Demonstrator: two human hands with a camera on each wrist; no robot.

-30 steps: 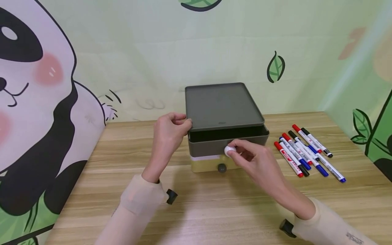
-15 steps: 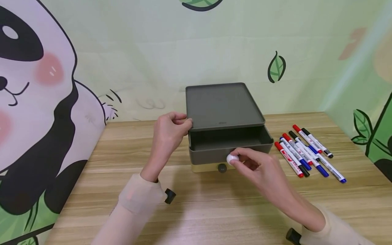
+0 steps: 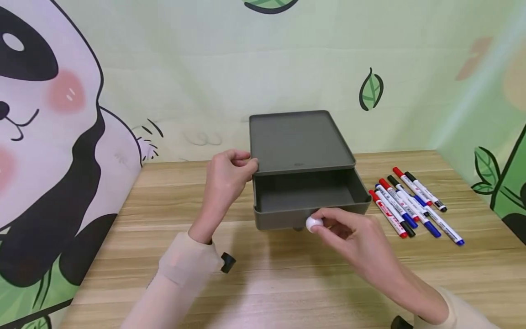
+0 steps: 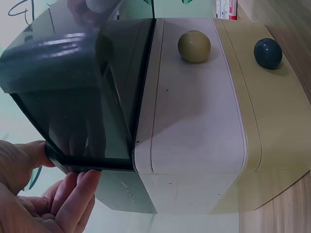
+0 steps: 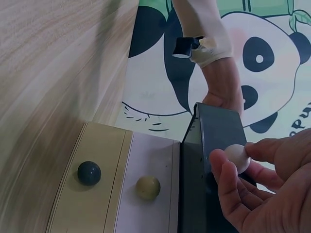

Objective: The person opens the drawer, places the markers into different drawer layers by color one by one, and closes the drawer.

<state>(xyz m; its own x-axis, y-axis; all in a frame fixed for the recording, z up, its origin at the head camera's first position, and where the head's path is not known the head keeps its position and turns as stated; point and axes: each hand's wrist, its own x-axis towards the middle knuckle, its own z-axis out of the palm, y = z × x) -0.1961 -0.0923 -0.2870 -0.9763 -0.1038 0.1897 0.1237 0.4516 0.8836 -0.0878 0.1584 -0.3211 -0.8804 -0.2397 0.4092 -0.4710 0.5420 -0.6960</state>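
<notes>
A small desktop drawer box (image 3: 300, 141) with a dark grey lid stands on the wooden table. Its grey top drawer (image 3: 283, 221) is pulled out towards me, and the drawer's inside shows. With thumb and fingers my right hand (image 3: 359, 240) pinches the round white knob (image 3: 314, 224) on that drawer's front. My left hand (image 3: 225, 183) grips the lid's front left corner, thumb on top and fingers at the side. Below, a white drawer with a beige knob (image 4: 194, 46) and a yellow drawer with a dark knob (image 4: 267, 53) are closed in the left wrist view.
Several markers (image 3: 411, 205) with red, blue and black caps lie in a loose group on the table (image 3: 172, 201), right of the box. Behind stands a pale green backdrop (image 3: 185, 68) with a panda picture at the left.
The top drawer has slid further out towards me, with my right hand on its knob moving nearer and slightly right. My left hand has stayed at the lid's corner.
</notes>
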